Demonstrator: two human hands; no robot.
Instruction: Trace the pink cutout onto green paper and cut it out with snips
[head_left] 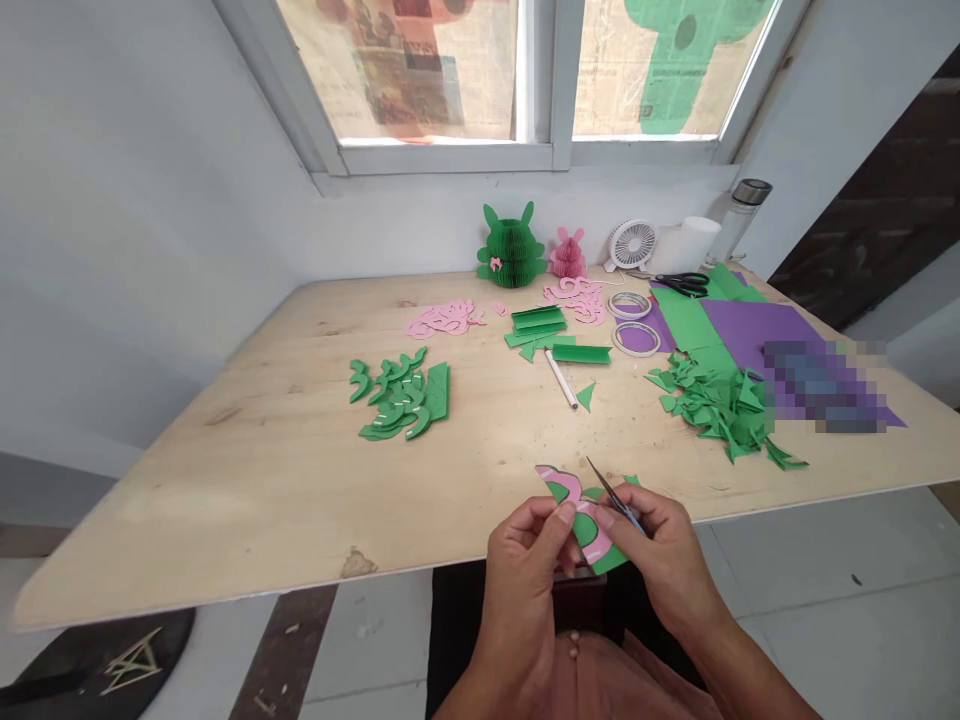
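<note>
My left hand [534, 540] pinches a green paper piece with a wavy pink paper template [598, 550] lying over it, just past the table's near edge. In my right hand [660, 545] are scissors [616, 497], their thin dark blades pointing up and left and their handles mostly hidden by the fingers. The right thumb and fingertips also touch the paper's right side. Small green scraps [631, 481] show behind the right fingers. To the left on the table lies a pile of curved green cutouts [401, 400] beside a folded green stack [438, 391].
Green scraps [712, 400] are heaped at right, near purple sheets [780, 330]. Pink cutouts [448, 319], a white pen [561, 380], tape rolls [636, 339] and black scissors [681, 285] lie further back. A green honeycomb paper figure [511, 252], small fan [632, 244] and bottle [739, 222] stand by the wall.
</note>
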